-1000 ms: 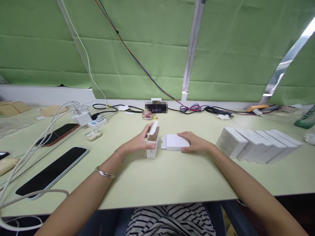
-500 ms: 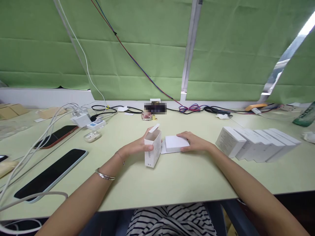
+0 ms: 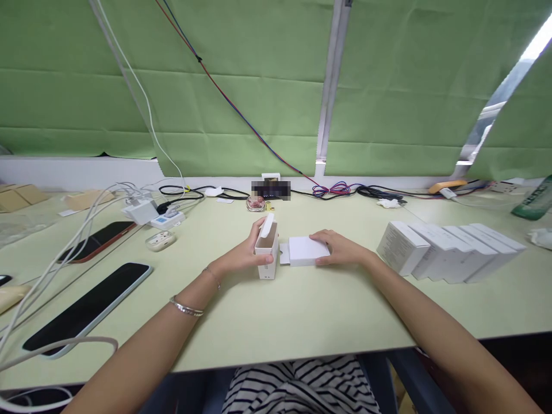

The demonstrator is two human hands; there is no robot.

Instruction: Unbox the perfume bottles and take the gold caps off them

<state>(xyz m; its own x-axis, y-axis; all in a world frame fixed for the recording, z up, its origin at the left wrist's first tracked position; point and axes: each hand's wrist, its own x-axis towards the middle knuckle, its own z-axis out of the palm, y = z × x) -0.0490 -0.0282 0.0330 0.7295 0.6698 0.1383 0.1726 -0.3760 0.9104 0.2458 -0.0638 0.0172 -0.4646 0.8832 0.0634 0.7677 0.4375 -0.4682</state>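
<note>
My left hand (image 3: 253,251) is wrapped round an open white carton (image 3: 267,267), thumb on the near side. The carton's top flap (image 3: 267,225) stands up, and its brown inside shows no contents from here. Just right of it, a flat white box (image 3: 307,252) lies low over the table, gripped at its right end by my right hand (image 3: 334,248). A white tab with a small hole (image 3: 284,253) sticks out from the box's left end, toward the carton. A small gap separates the tab from the carton.
Several white cartons (image 3: 448,253) stand in a leaning row at right. Phones (image 3: 88,307), an earbud case (image 3: 160,240) and white cables with chargers (image 3: 142,210) occupy the left side. Black cables (image 3: 379,194) and a green bottle (image 3: 535,201) lie toward the back right.
The carton in my left hand has turned so that its narrow side faces me and moved slightly back. The flat box has shifted a little, with its tab showing more clearly.
</note>
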